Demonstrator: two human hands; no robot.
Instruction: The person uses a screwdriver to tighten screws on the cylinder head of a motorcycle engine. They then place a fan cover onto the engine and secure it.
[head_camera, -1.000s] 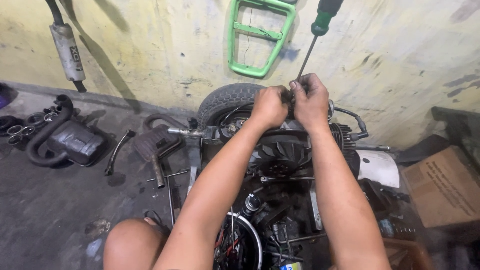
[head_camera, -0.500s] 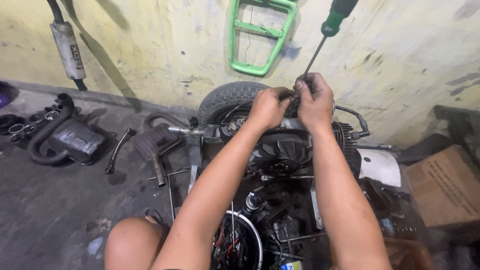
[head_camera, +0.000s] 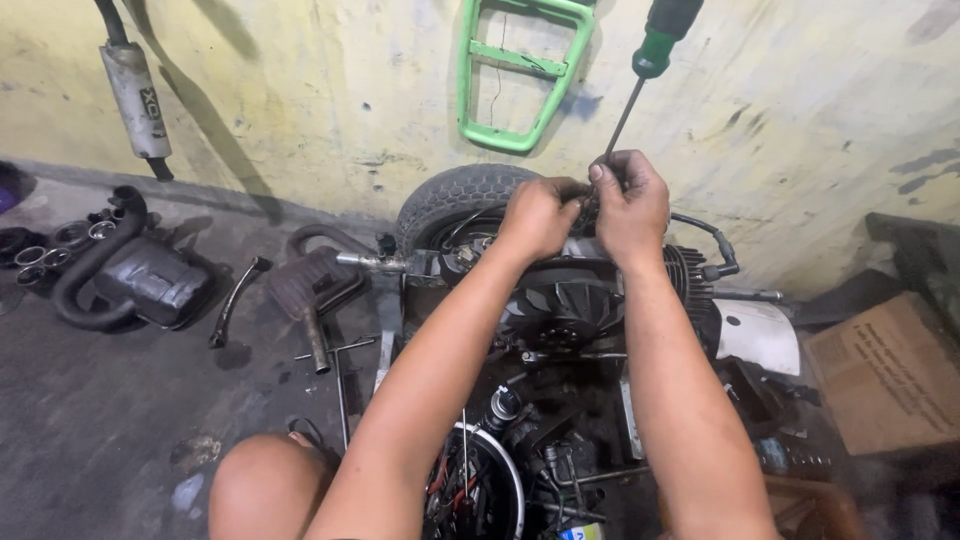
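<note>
A stripped scooter engine (head_camera: 560, 300) with a black cooling fan lies on the floor, its small tyre (head_camera: 455, 195) against the wall. Both my hands meet at the top of the engine just right of the tyre. My right hand (head_camera: 632, 205) grips the metal shaft of a long screwdriver (head_camera: 655, 45) whose green and black handle points up toward the wall. My left hand (head_camera: 540, 215) is closed on a small part at the screwdriver's tip; the part itself is hidden by my fingers.
A black air box with hose (head_camera: 130, 275) and several small rings lie far left. An exhaust pipe (head_camera: 135, 90) and a green metal rack (head_camera: 520, 70) hang on the yellow wall. A cardboard box (head_camera: 890, 370) stands right. Loose rods and tools (head_camera: 320, 340) lie left of the engine.
The screwdriver handle has tilted further right and up. Both hands stay together at the top of the engine.
</note>
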